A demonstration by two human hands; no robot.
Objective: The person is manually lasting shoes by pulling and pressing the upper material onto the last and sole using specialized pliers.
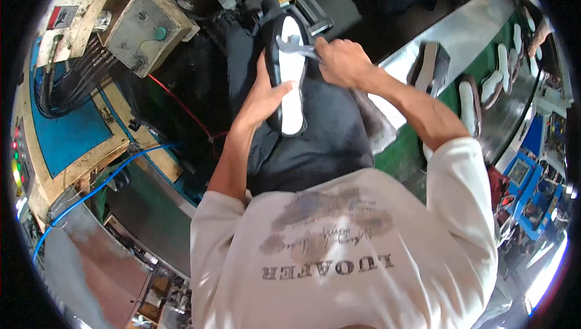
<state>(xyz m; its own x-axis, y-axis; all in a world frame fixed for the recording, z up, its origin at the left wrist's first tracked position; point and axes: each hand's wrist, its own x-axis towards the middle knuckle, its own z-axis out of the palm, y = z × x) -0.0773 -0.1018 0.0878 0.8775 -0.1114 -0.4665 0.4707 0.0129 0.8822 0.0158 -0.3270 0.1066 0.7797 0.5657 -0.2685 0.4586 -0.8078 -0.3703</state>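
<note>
My left hand [264, 100] grips a black shoe upper [274, 63] by its side, with the thumb lying on the white insole board [292, 114] that faces up. The shoe rests over my lap, its length pointing away from me. In my right hand [344, 61] is a metal wrench [292, 46], its open, hooked head lying against the upper part of the white board. The fingers are closed around the handle, which is mostly hidden.
On the right, a green conveyor belt [448, 110] with a metal edge [465, 29] carries several shoes with white bottoms [468, 108]. Another person's hand [538, 37] is at the far right. A machine control box [145, 29] and a blue hose [100, 182] are on the left.
</note>
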